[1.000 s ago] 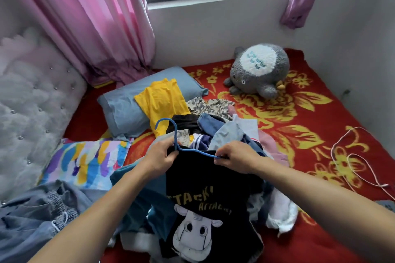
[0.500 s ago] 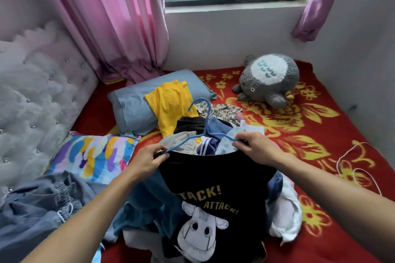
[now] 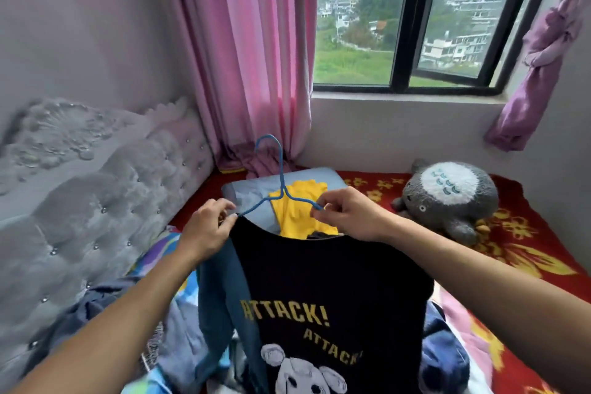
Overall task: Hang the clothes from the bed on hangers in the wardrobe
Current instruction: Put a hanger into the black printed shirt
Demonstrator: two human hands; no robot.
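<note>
We hold the shirt up so it drapes straight. Left hand, 8 o'clock of the hanger, pinches collar to wire; right hand, 4 o'clock, pinches the other arm.

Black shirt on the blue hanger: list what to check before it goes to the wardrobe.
1. Grip of left hand on black shirt shoulder: ok, pinched.
2. Grip of right hand on blue hanger end: ok, pinched.
3. Hanger's right arm inside shirt: not ok, end shows bare.
4. Hanger's hook free: ok, upright, nothing on it.
5. Hem clear of the clothes pile: cannot tell, out of frame.
6. Way to wardrobe: cannot tell, not in view.
</note>
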